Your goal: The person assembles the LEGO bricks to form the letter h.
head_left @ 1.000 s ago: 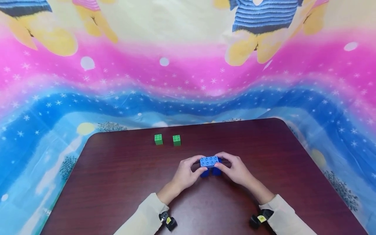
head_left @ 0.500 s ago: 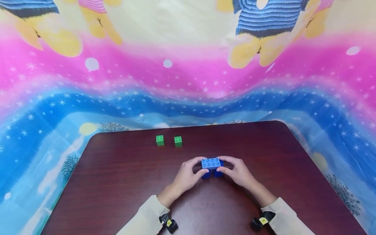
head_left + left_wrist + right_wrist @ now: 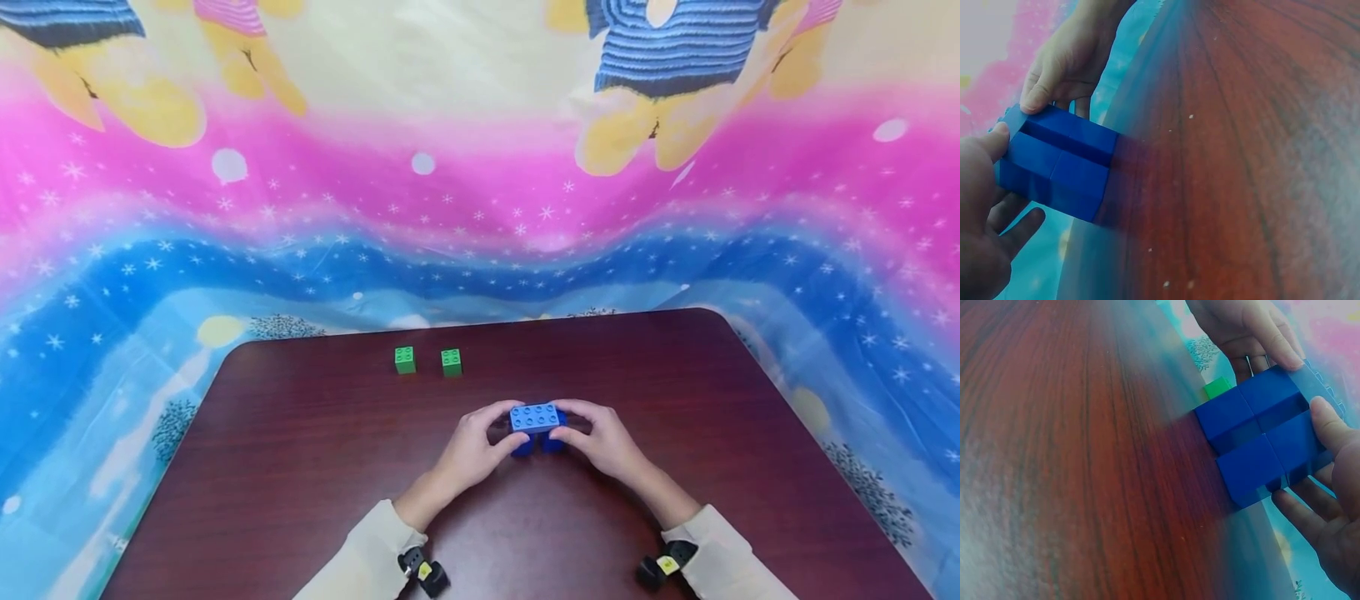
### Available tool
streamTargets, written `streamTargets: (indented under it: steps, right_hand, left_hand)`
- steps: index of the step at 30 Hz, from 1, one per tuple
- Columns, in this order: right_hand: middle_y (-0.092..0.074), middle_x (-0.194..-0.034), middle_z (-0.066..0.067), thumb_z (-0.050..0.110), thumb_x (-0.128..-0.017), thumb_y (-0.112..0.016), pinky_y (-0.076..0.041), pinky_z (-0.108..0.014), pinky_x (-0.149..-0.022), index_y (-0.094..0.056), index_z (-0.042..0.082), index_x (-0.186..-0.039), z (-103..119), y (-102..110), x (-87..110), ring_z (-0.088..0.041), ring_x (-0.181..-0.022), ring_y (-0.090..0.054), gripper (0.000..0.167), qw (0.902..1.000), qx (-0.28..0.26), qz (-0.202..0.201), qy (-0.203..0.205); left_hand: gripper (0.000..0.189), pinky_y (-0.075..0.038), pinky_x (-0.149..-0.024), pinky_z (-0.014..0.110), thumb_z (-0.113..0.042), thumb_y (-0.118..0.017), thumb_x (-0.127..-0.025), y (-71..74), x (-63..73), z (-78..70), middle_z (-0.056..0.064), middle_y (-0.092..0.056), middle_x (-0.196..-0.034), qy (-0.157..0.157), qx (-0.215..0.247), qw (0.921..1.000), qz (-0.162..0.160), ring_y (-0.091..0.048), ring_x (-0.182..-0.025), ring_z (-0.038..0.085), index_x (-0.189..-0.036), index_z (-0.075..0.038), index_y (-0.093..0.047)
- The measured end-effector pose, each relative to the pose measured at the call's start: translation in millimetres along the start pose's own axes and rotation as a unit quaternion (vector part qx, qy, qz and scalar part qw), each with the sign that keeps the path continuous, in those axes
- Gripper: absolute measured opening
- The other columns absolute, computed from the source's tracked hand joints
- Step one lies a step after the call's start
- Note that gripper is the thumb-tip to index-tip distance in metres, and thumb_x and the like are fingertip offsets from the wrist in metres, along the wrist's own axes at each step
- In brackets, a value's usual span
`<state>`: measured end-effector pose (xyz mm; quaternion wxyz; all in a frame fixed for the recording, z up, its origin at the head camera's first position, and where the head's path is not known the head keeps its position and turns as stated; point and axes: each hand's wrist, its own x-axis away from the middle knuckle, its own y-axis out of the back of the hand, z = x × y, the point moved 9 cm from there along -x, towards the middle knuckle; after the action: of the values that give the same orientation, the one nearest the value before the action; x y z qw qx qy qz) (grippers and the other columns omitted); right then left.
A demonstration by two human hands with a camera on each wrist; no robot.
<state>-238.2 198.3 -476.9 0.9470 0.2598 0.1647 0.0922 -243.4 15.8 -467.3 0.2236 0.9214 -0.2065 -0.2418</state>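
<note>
A light blue toy building brick point(image 3: 535, 416) with two rows of studs lies across the tops of two dark blue brick stacks, forming a bridge shape. Each dark blue stack point(image 3: 1250, 462) is two bricks high, with a narrow gap between the stacks. My left hand point(image 3: 474, 446) pinches the light blue brick's left end between thumb and fingers. At its right end, my right hand point(image 3: 603, 439) does the same, thumb in front. From the left wrist view, the dark blue bricks point(image 3: 1060, 156) stand on the table, partly covered by my fingers in the head view.
Two small green bricks point(image 3: 405, 360) stand apart near the back edge of the dark brown table point(image 3: 300, 467). A printed cloth point(image 3: 480, 200) hangs behind the table and around its sides. Each wrist carries a small black camera point(image 3: 427, 575).
</note>
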Motion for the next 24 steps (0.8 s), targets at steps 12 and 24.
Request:
streamTargets:
  steps: [12,24]
  right_hand:
    - [-0.069,-0.126,-0.015,0.019,-0.088,-0.079,-0.058,-0.04,-0.088,-0.067,0.004,-0.132,-1,0,0.9,-0.027,-0.105,-0.07,0.047,0.9998,0.008,-0.002,-0.018]
    - [-0.068,-0.126,-0.016,0.019,-0.088,-0.08,-0.059,-0.039,-0.086,-0.067,0.004,-0.132,-4,-1,1.9,-0.025,-0.103,-0.071,0.047,0.9997,0.007,-0.005,-0.021]
  left_hand:
    - [0.045,-0.047,-0.107,0.042,-0.03,-0.068,-0.1,29.0,4.0,10.3,0.004,-0.064,-0.138,0.005,-0.042,0.9991,-0.005,-0.057,-0.13,0.017,-0.14,-0.011,-0.061]
    - [0.048,-0.04,-0.111,0.055,-0.024,-0.071,-0.098,89.1,18.0,31.6,0.013,-0.059,-0.143,0.009,-0.114,0.9919,-0.056,-0.053,-0.135,0.028,-0.141,-0.006,-0.06]
